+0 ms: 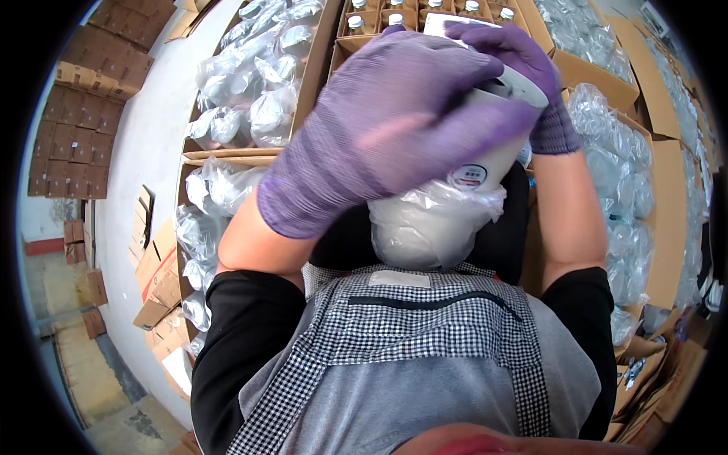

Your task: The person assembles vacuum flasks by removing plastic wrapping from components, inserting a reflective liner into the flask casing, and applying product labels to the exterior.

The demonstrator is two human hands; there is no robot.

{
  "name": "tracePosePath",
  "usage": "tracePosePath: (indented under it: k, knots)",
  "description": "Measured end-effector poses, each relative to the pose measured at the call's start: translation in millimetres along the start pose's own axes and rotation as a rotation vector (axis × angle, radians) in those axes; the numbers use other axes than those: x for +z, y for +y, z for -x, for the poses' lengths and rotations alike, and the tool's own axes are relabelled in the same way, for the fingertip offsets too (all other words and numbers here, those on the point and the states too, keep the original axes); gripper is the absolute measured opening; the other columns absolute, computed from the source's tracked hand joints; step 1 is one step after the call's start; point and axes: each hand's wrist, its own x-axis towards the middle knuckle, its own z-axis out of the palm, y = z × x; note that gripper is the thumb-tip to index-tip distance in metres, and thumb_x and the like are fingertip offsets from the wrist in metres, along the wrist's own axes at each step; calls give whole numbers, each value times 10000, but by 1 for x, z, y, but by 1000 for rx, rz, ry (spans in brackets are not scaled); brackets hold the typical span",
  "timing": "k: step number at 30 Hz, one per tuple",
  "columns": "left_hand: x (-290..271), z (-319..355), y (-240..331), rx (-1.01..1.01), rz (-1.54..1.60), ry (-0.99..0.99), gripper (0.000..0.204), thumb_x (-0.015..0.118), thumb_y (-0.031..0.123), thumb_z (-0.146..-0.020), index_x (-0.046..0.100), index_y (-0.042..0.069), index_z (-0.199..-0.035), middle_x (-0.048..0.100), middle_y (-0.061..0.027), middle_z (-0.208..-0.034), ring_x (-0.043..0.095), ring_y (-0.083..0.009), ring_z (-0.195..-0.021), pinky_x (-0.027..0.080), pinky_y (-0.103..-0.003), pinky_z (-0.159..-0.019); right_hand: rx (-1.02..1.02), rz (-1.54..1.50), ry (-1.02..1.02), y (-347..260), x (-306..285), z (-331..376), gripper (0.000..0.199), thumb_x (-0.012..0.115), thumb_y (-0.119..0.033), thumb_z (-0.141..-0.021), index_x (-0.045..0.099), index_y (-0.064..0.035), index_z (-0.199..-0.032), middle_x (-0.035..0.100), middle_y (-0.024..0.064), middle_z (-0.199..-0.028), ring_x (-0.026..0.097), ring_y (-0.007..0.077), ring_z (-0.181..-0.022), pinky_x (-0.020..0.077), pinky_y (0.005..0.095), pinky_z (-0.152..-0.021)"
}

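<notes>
A whitish-grey cylindrical container (497, 159) with a round blue label is held tilted in front of my chest. Clear plastic wrap (425, 212) bunches around its lower end. My left hand (402, 106), in a purple knit glove, closes over the container near its rim, thumb across the near side; motion smears it a little. On the far right side, my right hand (523, 57), gloved alike, curls around the container, with part of its grip hidden behind the rim. Beyond its fingertips is a white printed piece (444, 26), partly covered.
Ahead stands a divided carton of bottles with white caps (396, 19). Open cartons of plastic-wrapped items flank me, on the left (250, 83) and right (607, 159). Brown boxes (76, 136) are stacked at the far left, and flattened cardboard (155, 277) lies on the floor.
</notes>
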Motion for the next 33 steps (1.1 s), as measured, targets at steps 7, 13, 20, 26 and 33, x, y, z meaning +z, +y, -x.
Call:
tracePosePath:
  k: [7,13,20,26,33]
  knots:
    - [14,35,-66,69,356,151,283,626,239,-844,791,24,-923,760,-138,-936,652,-320,-1149,188,-552,-1222,-61,16,156,1,42,34,421,394,-241,-981,684,49,-887,679,222,-989,640,361,-1033,410,519,-1099]
    - [48,31,-90,78,749,142,357,550,285,-981,683,38,-1201,688,-124,-1213,593,-282,-1252,300,-468,-1204,84,443,58,-88,42,49,351,466,-247,-930,644,41,-833,681,230,-1032,613,352,-1059,426,482,-1031]
    - [160,69,-91,-125,375,-77,416,529,292,-1022,521,143,-1410,563,-116,-1413,565,-305,-1287,423,-408,-1117,166,1043,-908,-208,79,-17,304,754,-208,-740,723,-18,-974,707,139,-1027,633,296,-846,473,416,-795]
    - [154,58,-76,-205,367,-264,398,526,262,-1021,519,128,-1395,575,-132,-1396,567,-291,-1287,403,-407,-1139,435,1370,-865,-232,134,-11,298,805,-161,-730,676,-37,-968,650,87,-854,615,243,-794,477,382,-726]
    - [149,72,-63,-344,138,-200,328,547,223,-982,539,90,-1282,633,-175,-1194,633,-328,-1156,529,-416,-964,569,1355,-410,-200,125,32,119,642,-84,-872,600,11,-932,579,92,-710,590,210,-594,473,327,-578]
